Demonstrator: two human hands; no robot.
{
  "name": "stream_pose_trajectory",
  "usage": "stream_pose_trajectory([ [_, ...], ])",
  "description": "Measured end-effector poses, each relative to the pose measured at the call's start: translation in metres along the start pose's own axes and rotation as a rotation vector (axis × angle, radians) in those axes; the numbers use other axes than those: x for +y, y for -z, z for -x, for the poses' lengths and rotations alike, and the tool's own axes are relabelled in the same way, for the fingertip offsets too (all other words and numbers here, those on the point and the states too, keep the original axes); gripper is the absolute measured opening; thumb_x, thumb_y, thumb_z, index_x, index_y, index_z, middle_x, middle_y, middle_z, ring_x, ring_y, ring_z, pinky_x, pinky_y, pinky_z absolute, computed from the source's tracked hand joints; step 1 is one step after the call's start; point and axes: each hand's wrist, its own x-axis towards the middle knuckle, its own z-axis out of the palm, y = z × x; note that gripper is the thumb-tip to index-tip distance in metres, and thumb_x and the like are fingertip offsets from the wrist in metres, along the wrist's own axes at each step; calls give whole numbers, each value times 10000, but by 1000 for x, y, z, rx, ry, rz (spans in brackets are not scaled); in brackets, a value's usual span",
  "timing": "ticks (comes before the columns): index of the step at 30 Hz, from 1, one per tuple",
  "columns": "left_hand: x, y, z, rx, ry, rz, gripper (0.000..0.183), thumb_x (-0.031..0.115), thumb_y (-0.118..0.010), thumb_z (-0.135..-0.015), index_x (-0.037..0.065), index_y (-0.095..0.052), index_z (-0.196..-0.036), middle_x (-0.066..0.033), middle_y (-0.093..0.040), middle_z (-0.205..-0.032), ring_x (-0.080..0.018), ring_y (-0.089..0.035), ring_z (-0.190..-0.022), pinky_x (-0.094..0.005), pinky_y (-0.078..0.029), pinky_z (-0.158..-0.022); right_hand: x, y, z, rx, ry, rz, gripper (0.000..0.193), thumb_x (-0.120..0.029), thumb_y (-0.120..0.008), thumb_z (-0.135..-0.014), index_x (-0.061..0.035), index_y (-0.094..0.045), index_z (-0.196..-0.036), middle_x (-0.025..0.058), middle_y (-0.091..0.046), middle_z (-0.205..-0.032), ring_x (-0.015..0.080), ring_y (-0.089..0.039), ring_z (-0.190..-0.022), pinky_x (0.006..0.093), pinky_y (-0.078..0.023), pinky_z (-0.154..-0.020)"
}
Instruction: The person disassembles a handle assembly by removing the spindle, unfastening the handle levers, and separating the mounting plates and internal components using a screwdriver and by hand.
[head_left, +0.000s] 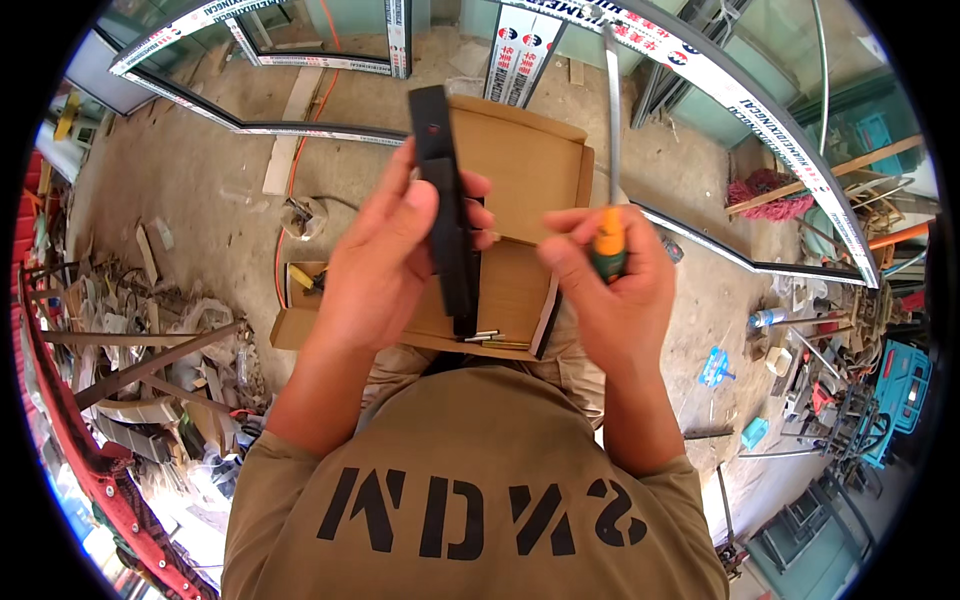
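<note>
My left hand (pixel 378 245) is closed round a long, flat black fitting (pixel 436 160), perhaps a door handle plate, tilted almost upright over my lap. A small hole shows near its far end. In my right hand (pixel 635 300) is a screwdriver (pixel 609 240) with a yellow and green handle; its long shaft points away from me, apart from the fitting. Below both hands an open cardboard box (pixel 530 150) rests across my thighs. Several thin brass and silver rods or screws (pixel 495 340) lie in its near part, and a yellow-and-black object (pixel 312 282) sits at its left end.
Film-wrapped window frames (pixel 740 95) stand ahead and to the right, another frame (pixel 290 130) at the far left. An orange cord (pixel 300 165) crosses the floor. Scrap (pixel 190 370) is piled at left; a turquoise case (pixel 900 390) stands among clutter at right.
</note>
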Motion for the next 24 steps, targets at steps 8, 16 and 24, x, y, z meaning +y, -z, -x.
stream_pose_trajectory([
  [8,7,24,1,109,-170,88,541,424,-440,-1124,43,-425,-1508,-156,-596,-1349,-253,-648,-1175,-494,-554,-1048,58,21,18,137,-237,698,305,-267,-858,-846,-63,-663,-963,52,-605,-683,164,-578,-613,328,-474,-608],
  [16,-4,48,-4,38,-149,299,501,418,-339,-1152,38,-502,-1436,-166,-612,-1350,-273,-653,-1184,-511,-554,-1044,72,16,21,113,-174,818,289,-210,-833,-815,-74,-655,-999,137,-690,-792,364,-675,-720,427,-526,-649],
  [24,1,51,7,81,-85,143,487,416,-487,-1109,23,-501,-1397,-129,-645,-1273,-219,-706,-1020,-404,-600,-931,52,38,22,12,-104,852,251,-151,-804,-820,-59,-646,-992,157,-676,-818,386,-657,-729,445,-522,-664],
])
